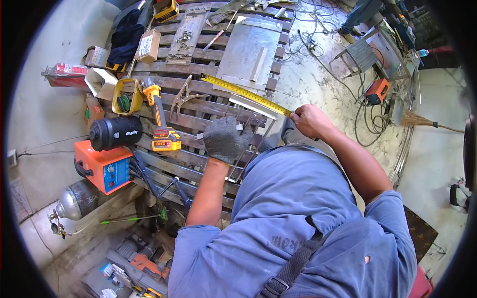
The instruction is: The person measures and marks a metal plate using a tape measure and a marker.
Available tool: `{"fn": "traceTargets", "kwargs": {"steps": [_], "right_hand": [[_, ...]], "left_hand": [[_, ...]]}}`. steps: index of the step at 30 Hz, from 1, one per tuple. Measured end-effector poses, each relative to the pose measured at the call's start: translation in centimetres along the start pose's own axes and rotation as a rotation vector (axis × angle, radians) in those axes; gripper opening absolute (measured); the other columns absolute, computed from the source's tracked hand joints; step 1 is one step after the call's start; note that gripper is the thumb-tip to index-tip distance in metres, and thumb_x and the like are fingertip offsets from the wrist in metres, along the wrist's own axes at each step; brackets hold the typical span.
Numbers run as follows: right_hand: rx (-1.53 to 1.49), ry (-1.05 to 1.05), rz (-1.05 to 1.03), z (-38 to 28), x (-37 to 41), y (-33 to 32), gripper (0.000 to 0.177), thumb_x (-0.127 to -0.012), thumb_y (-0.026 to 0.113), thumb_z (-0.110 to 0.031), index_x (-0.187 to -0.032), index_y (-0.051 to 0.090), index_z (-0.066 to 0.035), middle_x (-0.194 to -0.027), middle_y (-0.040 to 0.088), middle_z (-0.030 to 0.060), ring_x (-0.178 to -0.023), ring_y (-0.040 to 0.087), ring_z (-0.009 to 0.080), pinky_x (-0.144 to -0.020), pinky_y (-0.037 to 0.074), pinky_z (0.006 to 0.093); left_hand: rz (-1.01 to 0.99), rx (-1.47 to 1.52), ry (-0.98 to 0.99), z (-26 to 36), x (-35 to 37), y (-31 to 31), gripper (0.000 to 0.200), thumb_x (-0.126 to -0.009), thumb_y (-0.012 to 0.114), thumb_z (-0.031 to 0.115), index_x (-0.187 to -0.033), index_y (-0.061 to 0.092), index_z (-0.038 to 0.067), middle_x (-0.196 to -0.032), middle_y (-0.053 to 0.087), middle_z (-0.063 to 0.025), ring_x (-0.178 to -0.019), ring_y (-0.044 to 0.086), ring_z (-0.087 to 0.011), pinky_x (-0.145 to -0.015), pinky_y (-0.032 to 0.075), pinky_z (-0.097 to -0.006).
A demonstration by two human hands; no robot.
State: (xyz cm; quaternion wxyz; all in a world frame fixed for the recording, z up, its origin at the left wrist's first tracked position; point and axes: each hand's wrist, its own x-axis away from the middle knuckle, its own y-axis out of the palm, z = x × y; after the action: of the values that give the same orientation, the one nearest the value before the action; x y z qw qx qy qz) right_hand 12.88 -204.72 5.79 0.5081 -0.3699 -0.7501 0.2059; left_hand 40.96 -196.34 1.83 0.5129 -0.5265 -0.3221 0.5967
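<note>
My right hand (310, 120), bare, is closed in a pinch on the near end of a yellow tape measure (243, 92). Its extended blade runs up and left over the slatted table, above a narrow white metal bar (252, 107) that is part of a thin frame. My left hand (226, 139), in a dark grey glove, has its fingers curled over the slats below the blade. Pale metal bits stick out on both sides of the glove; what the fingers hold is mostly hidden. A locking clamp (184, 97) lies just left of the blade.
On the slatted table (201, 107) are a yellow cordless grinder (159, 116), a black jug (115, 133), a yellow container (127, 96) and a metal plate (248, 49). An orange welder (103, 166) and gas cylinder (79, 198) stand left. Cables (370, 124) cross the floor; another person's leg (360, 17) shows.
</note>
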Motion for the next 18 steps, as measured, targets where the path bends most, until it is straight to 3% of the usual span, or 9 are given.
{"fn": "traceTargets", "kwargs": {"steps": [4, 7, 8, 11, 14, 16, 18], "right_hand": [[-0.049, 0.056, -0.025, 0.5, 0.3, -0.6, 0.039, -0.105, 0.06, -0.033, -0.105, 0.082, -0.001, -0.095, 0.077, 0.0276, -0.091, 0.075, 0.0463, -0.086, 0.061, 0.0521], [-0.074, 0.071, -0.033, 1.0, -0.1, -1.2, 0.039, -0.105, 0.059, -0.033, -0.106, 0.082, -0.001, -0.097, 0.077, 0.0272, -0.091, 0.075, 0.0462, -0.086, 0.06, 0.0522], [-0.081, 0.075, -0.038, 1.3, -0.2, -1.4, 0.039, -0.105, 0.059, -0.033, -0.106, 0.082, -0.001, -0.098, 0.077, 0.0271, -0.091, 0.075, 0.0461, -0.086, 0.06, 0.0523], [-0.077, 0.048, -0.04, 2.2, -0.5, -1.7, 0.039, -0.105, 0.059, -0.033, -0.108, 0.082, -0.001, -0.1, 0.077, 0.0273, -0.093, 0.075, 0.0458, -0.088, 0.06, 0.0524], [-0.058, 0.011, -0.052, 3.6, -1.8, -1.2, 0.04, -0.105, 0.058, -0.034, -0.11, 0.082, -0.002, -0.102, 0.077, 0.0272, -0.095, 0.075, 0.0459, -0.09, 0.059, 0.0531], [-0.048, 0.013, -0.044, 4.3, -2.5, -0.7, 0.041, -0.105, 0.058, -0.035, -0.11, 0.082, -0.003, -0.103, 0.078, 0.027, -0.096, 0.075, 0.0465, -0.09, 0.059, 0.0538], [-0.054, 0.0, -0.036, 4.7, -2.8, -0.3, 0.042, -0.105, 0.057, -0.035, -0.107, 0.082, -0.002, -0.103, 0.077, 0.028, -0.097, 0.074, 0.0478, -0.09, 0.059, 0.0553]], "left_hand": [[-0.1, 0.032, -0.027, -1.5, 0.2, 0.0, 0.039, -0.077, 0.085, 0.041, -0.089, 0.067, 0.009, -0.085, 0.07, -0.017, -0.081, 0.07, -0.0405, -0.073, 0.055, -0.0548], [-0.206, -0.071, -0.062, -1.6, 0.4, 0.5, 0.045, -0.077, 0.083, 0.035, -0.104, 0.063, 0.005, -0.095, 0.069, -0.0197, -0.09, 0.069, -0.0415, -0.082, 0.055, -0.0543], [-0.203, -0.085, -0.098, -1.1, 0.4, 0.8, 0.057, -0.078, 0.083, 0.033, -0.119, 0.06, 0.002, -0.103, 0.07, -0.0225, -0.091, 0.069, -0.0437, -0.082, 0.055, -0.0563], [-0.185, -0.037, -0.3, 0.3, 0.9, 1.2, 0.073, -0.079, 0.083, 0.032, -0.138, 0.057, -0.002, -0.116, 0.074, -0.0248, -0.104, 0.073, -0.0456, -0.092, 0.058, -0.0549], [-0.095, 0.141, -0.49, 1.6, 0.8, 1.4, 0.091, -0.08, 0.086, 0.028, -0.153, 0.044, -0.006, -0.124, 0.072, -0.0317, -0.112, 0.072, -0.0491, -0.097, 0.058, -0.0547], [-0.181, 0.265, -0.684, 2.9, -0.8, -0.3, 0.099, -0.079, 0.089, 0.031, -0.156, 0.041, -0.009, -0.129, 0.071, -0.034, -0.118, 0.071, -0.0481, -0.102, 0.057, -0.0521], [-0.238, 0.287, -0.706, 2.5, -1.4, -0.8, 0.104, -0.077, 0.092, 0.036, -0.156, 0.043, -0.011, -0.132, 0.07, -0.035, -0.121, 0.071, -0.0468, -0.105, 0.057, -0.0504]]}}
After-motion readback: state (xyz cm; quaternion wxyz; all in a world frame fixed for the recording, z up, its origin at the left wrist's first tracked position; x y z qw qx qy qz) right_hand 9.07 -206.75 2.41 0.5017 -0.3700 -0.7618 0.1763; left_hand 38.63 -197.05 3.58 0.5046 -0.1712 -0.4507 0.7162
